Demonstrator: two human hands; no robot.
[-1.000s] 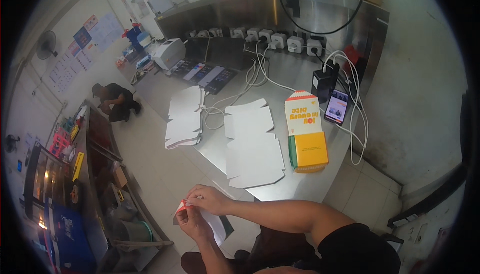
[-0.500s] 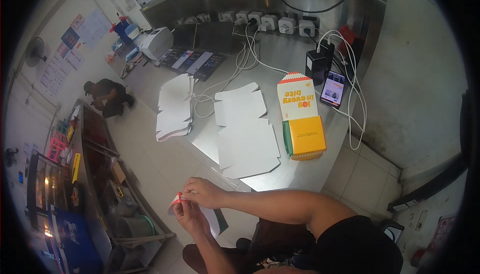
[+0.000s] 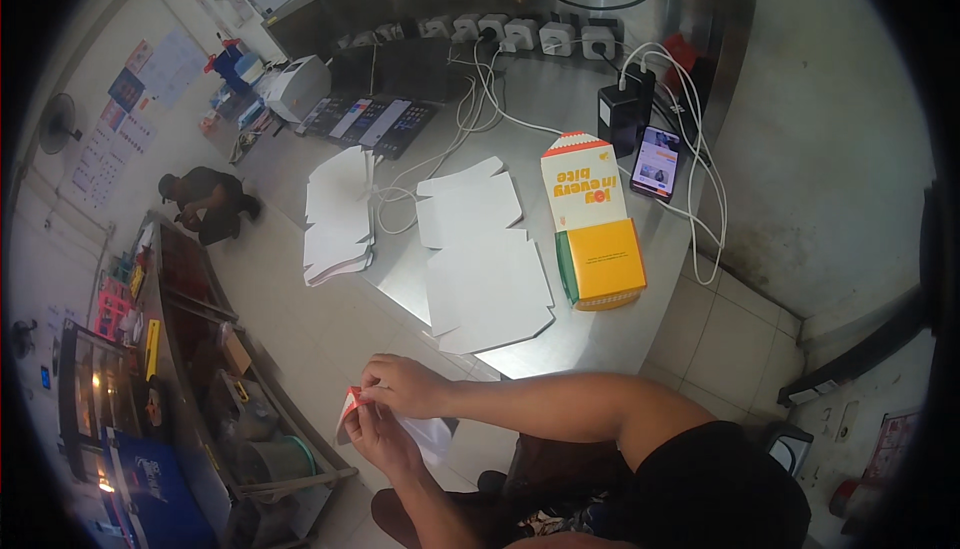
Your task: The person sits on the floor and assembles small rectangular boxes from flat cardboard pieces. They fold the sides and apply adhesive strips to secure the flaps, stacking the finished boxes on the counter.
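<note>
Away from the counter's near edge, both my hands pinch the red-and-white end of a carton blank (image 3: 426, 439). My left hand (image 3: 382, 441) grips it from below, fingers closed. Above it, my right hand (image 3: 408, 387) is closed on the same end, its fingertips almost touching the left ones. The blank's pale side hangs behind my wrists, partly hidden by them. On the counter lie flat white carton blanks (image 3: 485, 284), and a stack of similar blanks (image 3: 338, 211) sits to their left. A partly folded yellow, white and green carton (image 3: 603, 261) lies at the right with its flap extended.
A phone (image 3: 656, 162), a black power bank (image 3: 622, 121) and looped white cables crowd the counter's right end. Tablets (image 3: 370, 124) and a white printer (image 3: 298, 87) stand at the far left. Beyond the counter a person (image 3: 208, 204) crouches near a low shelf unit (image 3: 195, 289).
The view has shifted slightly, so the counter things appear a little further left. The held blank has tilted, and its green edge no longer shows. Both hands keep their grip.
</note>
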